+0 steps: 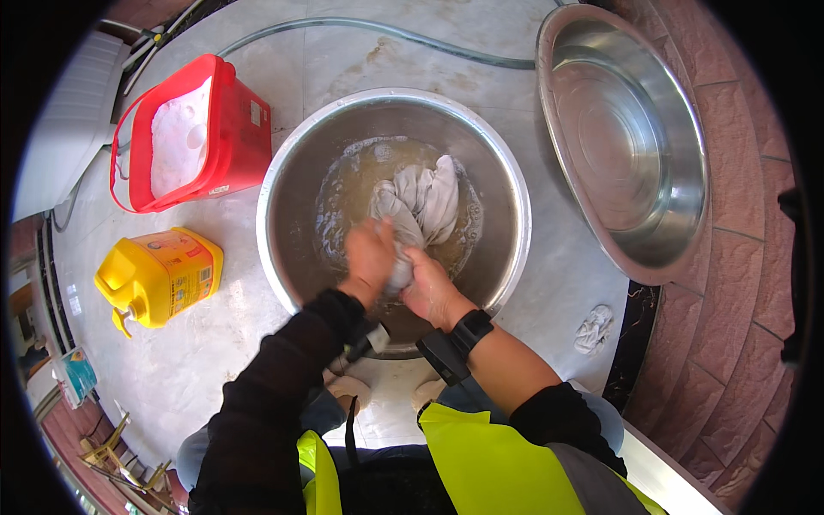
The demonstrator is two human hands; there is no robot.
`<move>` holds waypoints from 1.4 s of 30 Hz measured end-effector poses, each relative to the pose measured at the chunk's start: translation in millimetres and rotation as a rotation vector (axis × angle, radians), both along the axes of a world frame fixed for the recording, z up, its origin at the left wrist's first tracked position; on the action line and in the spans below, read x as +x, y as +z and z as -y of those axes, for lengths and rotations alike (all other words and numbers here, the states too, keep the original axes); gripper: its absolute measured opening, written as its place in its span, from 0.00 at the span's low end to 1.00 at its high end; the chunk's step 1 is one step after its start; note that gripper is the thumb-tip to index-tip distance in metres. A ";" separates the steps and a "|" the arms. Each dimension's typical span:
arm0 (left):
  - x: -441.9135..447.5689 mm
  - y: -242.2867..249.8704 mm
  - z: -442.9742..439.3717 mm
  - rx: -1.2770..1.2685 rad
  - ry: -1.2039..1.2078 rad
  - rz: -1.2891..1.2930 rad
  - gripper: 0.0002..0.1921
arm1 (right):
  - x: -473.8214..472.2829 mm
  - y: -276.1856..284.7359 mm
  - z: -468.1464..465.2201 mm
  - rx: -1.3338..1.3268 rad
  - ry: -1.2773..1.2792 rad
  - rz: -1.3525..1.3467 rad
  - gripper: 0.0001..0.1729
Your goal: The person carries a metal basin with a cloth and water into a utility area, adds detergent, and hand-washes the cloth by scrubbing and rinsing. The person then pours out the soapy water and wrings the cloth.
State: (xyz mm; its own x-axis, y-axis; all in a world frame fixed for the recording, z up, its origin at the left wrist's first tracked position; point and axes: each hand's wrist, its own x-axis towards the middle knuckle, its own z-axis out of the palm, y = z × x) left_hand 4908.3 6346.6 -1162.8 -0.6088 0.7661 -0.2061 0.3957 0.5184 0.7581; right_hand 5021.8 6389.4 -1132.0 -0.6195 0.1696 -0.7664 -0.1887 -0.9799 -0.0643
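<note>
A wet, light grey cloth [425,199] is bunched between my two hands, over a round stainless steel basin [293,174] of cloudy, sudsy water [360,167]. My left hand [370,257], slightly blurred, grips the cloth from the left. On the other side, my right hand [432,286] is closed around the same twisted lower portion. The upper part of the cloth fans out loosely at the water, away from me. Some of the gripped fabric is hidden by my fingers.
A red bucket [248,129] of white powder stands at left, with a yellow pump jug [187,277] nearer me. Another steel basin [599,129] leans against the stone wall [734,174] at right. A hose [386,24] crosses behind. A crumpled cloth [593,329] lies right.
</note>
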 end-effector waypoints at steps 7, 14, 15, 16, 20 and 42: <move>-28.3 -9.8 -1.4 -0.485 -0.271 -0.408 0.33 | 14.5 -40.2 14.8 0.260 0.452 0.320 0.38; -43.8 -28.6 -17.0 -0.271 -0.015 0.262 0.29 | 27.9 -40.6 6.8 0.383 0.452 0.011 0.33; -53.2 -33.3 -18.8 -0.273 -0.022 0.347 0.29 | 25.9 -38.6 2.6 0.290 0.403 0.059 0.31; -58.5 -35.0 -17.0 -0.300 0.041 0.427 0.28 | 22.6 -36.7 -1.4 0.202 0.315 0.141 0.29; -35.9 -5.8 13.3 -0.257 -0.439 0.260 0.24 | 13.5 -30.9 -23.8 0.069 0.123 0.182 0.27; 7.5 32.1 -26.0 -0.144 -0.069 0.047 0.12 | -5.0 -9.8 -10.1 0.073 -0.172 0.190 0.19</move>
